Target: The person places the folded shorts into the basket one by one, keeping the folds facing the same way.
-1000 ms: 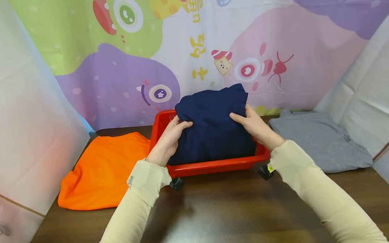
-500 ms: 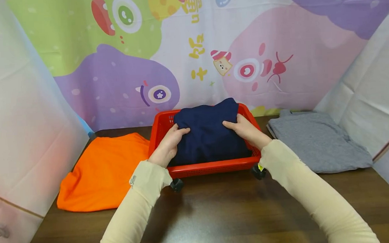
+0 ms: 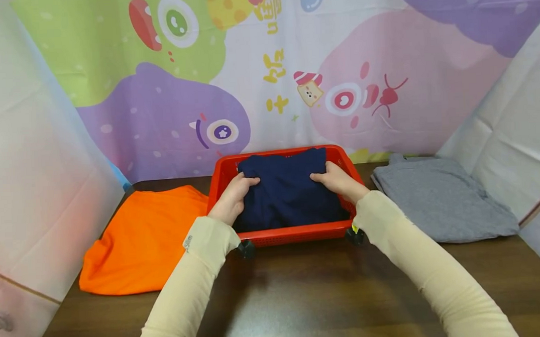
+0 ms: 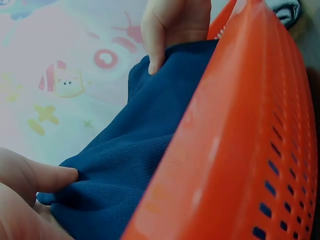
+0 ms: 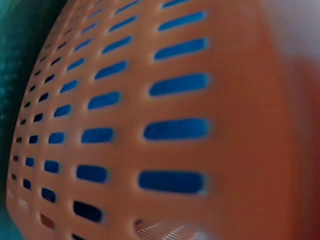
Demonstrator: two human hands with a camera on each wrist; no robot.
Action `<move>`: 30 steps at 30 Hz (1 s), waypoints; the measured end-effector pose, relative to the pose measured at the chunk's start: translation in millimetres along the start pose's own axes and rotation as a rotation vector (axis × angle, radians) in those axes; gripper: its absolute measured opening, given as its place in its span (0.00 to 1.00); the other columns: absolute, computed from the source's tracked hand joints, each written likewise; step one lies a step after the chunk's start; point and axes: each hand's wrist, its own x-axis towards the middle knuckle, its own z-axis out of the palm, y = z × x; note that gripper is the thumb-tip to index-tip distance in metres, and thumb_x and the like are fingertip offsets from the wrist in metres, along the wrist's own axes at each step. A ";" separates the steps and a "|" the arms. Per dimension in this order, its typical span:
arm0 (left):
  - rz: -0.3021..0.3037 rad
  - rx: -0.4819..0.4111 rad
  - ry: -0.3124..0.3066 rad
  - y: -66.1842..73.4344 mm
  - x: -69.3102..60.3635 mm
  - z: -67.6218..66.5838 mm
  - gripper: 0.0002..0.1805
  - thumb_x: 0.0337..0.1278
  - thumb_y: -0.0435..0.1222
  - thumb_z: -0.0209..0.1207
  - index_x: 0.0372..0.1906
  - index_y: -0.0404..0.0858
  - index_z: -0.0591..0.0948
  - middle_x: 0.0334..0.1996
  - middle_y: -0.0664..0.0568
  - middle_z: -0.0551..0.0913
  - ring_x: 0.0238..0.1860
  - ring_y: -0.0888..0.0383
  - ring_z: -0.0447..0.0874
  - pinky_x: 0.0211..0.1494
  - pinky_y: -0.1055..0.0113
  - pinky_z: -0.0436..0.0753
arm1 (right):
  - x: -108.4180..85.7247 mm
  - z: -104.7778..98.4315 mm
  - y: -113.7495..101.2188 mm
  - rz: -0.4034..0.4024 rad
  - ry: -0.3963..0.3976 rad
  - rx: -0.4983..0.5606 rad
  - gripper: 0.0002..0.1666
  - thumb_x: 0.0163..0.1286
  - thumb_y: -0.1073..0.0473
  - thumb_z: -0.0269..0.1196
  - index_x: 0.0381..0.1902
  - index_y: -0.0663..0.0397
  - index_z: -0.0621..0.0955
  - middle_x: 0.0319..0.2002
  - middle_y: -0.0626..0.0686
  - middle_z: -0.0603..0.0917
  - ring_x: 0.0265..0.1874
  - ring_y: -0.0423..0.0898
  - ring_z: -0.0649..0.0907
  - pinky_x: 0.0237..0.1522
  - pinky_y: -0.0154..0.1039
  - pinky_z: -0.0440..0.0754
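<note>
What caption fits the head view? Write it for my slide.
Both hands grip navy cloth in a red basket, between orange cloth and gray cloth.

The left cuff (image 3: 211,237) seems to read "Slim"; yellow lettering (image 3: 273,67) on the backdrop (image 3: 373,38) is illegible.

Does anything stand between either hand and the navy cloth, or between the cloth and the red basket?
Nothing visible does. The left hand and right hand both grip the navy cloth, and its lower part is inside the red basket. What lies beneath it is hidden.
</note>
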 end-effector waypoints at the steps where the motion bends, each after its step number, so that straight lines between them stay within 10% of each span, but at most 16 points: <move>1: 0.005 0.015 0.005 0.6 -1.1 -0.5 0.39 0.61 0.31 0.48 0.71 0.35 0.39 0.72 0.47 0.43 0.68 0.49 0.49 0.70 0.58 0.52 | 1.1 0.1 1.0 0.002 -0.003 -0.002 0.44 0.70 0.53 0.49 0.69 0.67 0.38 0.71 0.62 0.42 0.69 0.57 0.50 0.68 0.52 0.49; 8: 0.035 0.042 0.052 -12.2 21.1 -11.5 0.40 0.59 0.32 0.51 0.71 0.37 0.44 0.71 0.48 0.45 0.68 0.50 0.50 0.70 0.56 0.52 | 6.5 -2.5 9.8 0.029 -0.010 0.007 0.43 0.70 0.54 0.50 0.69 0.68 0.40 0.70 0.64 0.45 0.68 0.59 0.53 0.67 0.53 0.51; 15: 0.105 0.033 0.096 -62.6 144.6 -59.4 0.35 0.52 0.31 0.57 0.66 0.40 0.58 0.59 0.49 0.67 0.51 0.52 0.73 0.49 0.61 0.76 | 11.3 -6.0 22.4 0.022 -0.007 0.029 0.39 0.70 0.58 0.48 0.70 0.63 0.42 0.69 0.63 0.48 0.66 0.59 0.56 0.66 0.54 0.53; 20: 0.067 0.019 0.086 -80.1 179.2 -77.3 0.33 0.49 0.30 0.55 0.63 0.42 0.61 0.53 0.52 0.71 0.46 0.53 0.76 0.45 0.61 0.78 | 12.3 -7.7 26.8 0.010 -0.009 0.022 0.39 0.69 0.61 0.47 0.70 0.61 0.42 0.70 0.62 0.47 0.66 0.59 0.56 0.66 0.54 0.54; 26: 0.048 0.082 0.079 -84.3 179.8 -84.3 0.15 0.51 0.28 0.50 0.46 0.35 0.74 0.43 0.50 0.75 0.39 0.50 0.78 0.41 0.60 0.79 | 11.9 -7.0 27.1 0.046 -0.022 -0.051 0.41 0.70 0.57 0.48 0.69 0.65 0.39 0.70 0.64 0.44 0.68 0.60 0.52 0.66 0.55 0.52; 30: 0.007 0.221 0.051 -70.0 141.8 -72.9 0.21 0.55 0.31 0.50 0.56 0.29 0.69 0.52 0.45 0.72 0.45 0.47 0.76 0.46 0.57 0.78 | 10.9 -7.1 28.3 0.101 -0.085 -0.120 0.43 0.70 0.57 0.46 0.68 0.70 0.35 0.70 0.66 0.41 0.68 0.60 0.50 0.67 0.54 0.48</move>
